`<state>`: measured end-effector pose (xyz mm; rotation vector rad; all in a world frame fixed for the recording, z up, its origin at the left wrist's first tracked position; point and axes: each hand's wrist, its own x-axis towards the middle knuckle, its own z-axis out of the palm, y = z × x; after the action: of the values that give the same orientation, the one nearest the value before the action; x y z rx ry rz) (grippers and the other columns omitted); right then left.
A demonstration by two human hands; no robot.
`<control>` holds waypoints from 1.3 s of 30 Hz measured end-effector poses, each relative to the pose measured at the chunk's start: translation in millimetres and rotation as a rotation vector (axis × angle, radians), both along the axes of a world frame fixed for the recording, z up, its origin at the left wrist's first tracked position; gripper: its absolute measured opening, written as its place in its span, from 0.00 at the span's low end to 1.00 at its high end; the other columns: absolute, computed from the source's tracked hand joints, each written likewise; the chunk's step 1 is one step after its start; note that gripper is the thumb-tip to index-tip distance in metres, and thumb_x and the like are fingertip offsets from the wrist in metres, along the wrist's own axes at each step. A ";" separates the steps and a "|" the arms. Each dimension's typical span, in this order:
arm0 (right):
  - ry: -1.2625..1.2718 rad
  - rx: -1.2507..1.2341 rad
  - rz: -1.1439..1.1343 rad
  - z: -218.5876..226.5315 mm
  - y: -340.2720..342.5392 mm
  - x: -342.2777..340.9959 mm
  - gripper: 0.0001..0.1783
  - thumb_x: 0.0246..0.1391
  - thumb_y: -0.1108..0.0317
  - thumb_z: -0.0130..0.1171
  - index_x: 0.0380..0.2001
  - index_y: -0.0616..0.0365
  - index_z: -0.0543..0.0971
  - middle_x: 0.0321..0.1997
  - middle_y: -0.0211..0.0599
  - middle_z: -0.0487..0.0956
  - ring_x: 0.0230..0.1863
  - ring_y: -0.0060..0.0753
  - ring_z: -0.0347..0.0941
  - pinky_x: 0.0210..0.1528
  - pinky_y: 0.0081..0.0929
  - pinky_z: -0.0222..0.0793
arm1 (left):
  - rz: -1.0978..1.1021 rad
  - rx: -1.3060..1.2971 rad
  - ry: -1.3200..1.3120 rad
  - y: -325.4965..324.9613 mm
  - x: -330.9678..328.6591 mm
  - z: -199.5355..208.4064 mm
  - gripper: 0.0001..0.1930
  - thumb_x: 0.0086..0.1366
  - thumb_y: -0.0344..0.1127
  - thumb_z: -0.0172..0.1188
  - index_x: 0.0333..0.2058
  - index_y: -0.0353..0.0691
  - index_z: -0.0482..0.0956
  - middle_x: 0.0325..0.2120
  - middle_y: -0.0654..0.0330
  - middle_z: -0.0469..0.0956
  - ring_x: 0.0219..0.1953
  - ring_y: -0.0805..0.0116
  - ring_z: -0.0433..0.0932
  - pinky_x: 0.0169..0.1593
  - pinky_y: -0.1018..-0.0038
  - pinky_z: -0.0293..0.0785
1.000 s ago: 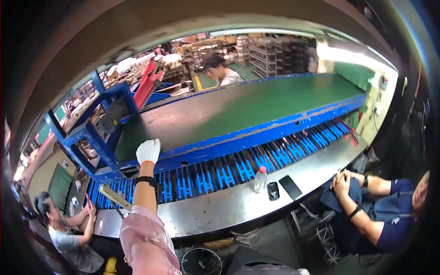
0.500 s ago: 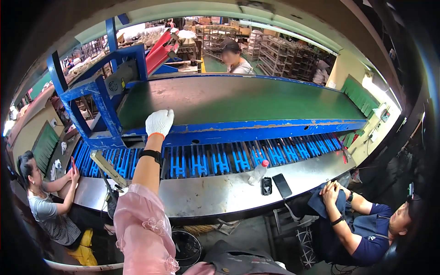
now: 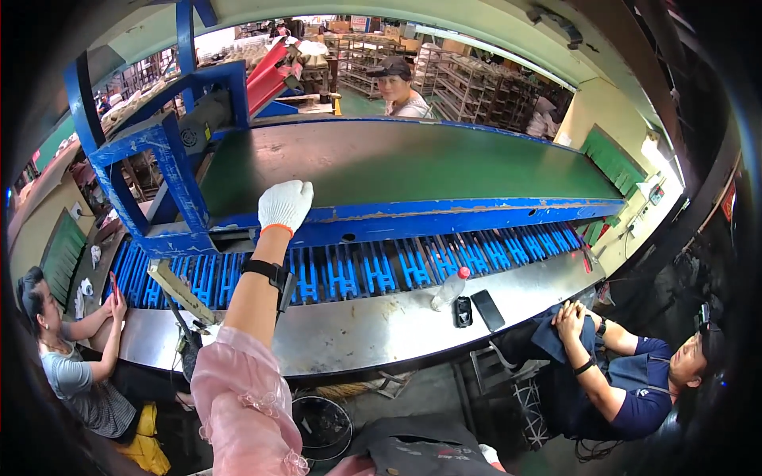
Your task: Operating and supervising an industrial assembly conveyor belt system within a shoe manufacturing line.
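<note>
My left hand (image 3: 285, 205), in a white knitted glove with an orange cuff, is closed in a fist at the near edge of the green conveyor belt (image 3: 444, 168). Nothing shows in its fingers. A black watch (image 3: 268, 274) is on that wrist, below a pink sleeve. Under the hand runs the belt's blue metal frame (image 3: 444, 213). Only a sliver of my right hand (image 3: 490, 455) shows at the lower edge, gloved in white beside a dark apron; its fingers are hidden.
Blue-pronged rollers (image 3: 379, 270) line a metal counter (image 3: 349, 337). On it stand a clear bottle (image 3: 449, 290), a small black case (image 3: 463, 312) and a phone (image 3: 487, 310). Seated people flank me, left (image 3: 79, 357) and right (image 3: 627, 381); another person (image 3: 405, 95) stands beyond the belt.
The view has shifted a little, and my left fist appears slightly farther right and higher. It stays closed at the belt's edge. More of the right glove shows at the bottom.
</note>
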<state>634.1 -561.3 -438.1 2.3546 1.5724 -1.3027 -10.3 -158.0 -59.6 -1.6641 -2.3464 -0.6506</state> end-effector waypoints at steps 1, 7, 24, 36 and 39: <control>0.018 -0.097 0.043 -39.0 11.7 18.0 0.24 0.47 0.50 0.64 0.39 0.58 0.81 0.36 0.43 0.83 0.40 0.35 0.79 0.45 0.30 0.72 | 0.007 0.014 0.032 -2.6 -3.6 0.1 0.24 0.64 0.48 0.41 0.28 0.38 0.82 0.31 0.46 0.80 0.35 0.46 0.79 0.43 0.55 0.75; 0.017 0.012 -0.172 -8.6 -1.6 8.3 0.21 0.52 0.51 0.60 0.38 0.59 0.81 0.35 0.44 0.83 0.38 0.34 0.79 0.43 0.29 0.71 | -0.063 0.084 0.035 10.0 2.9 0.0 0.23 0.63 0.47 0.41 0.28 0.38 0.83 0.30 0.46 0.81 0.34 0.48 0.80 0.42 0.56 0.76; 0.129 0.054 -0.057 2.7 55.4 -31.7 0.14 0.49 0.60 0.65 0.34 0.58 0.82 0.31 0.37 0.83 0.33 0.24 0.76 0.40 0.25 0.71 | -0.045 0.082 0.068 1.0 -4.2 2.1 0.23 0.64 0.48 0.41 0.29 0.39 0.82 0.31 0.47 0.81 0.35 0.48 0.80 0.43 0.56 0.75; 0.121 0.006 -0.059 -12.0 41.7 -32.5 0.15 0.52 0.57 0.63 0.36 0.57 0.83 0.33 0.37 0.83 0.35 0.26 0.77 0.41 0.26 0.71 | -0.050 0.089 0.118 3.1 1.6 0.8 0.24 0.64 0.48 0.40 0.28 0.38 0.82 0.30 0.46 0.80 0.35 0.46 0.79 0.43 0.55 0.75; 0.125 -0.029 -0.054 -0.4 42.3 -41.0 0.16 0.53 0.56 0.60 0.38 0.57 0.83 0.35 0.41 0.83 0.37 0.31 0.78 0.44 0.28 0.71 | 0.002 -0.019 0.046 -0.7 7.6 6.7 0.24 0.64 0.49 0.40 0.30 0.38 0.82 0.33 0.46 0.80 0.38 0.47 0.79 0.46 0.55 0.73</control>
<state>593.1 -519.0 -438.5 2.3577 1.5191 -1.5005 -2.7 -158.7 -52.9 -1.6660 -2.3294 -0.5849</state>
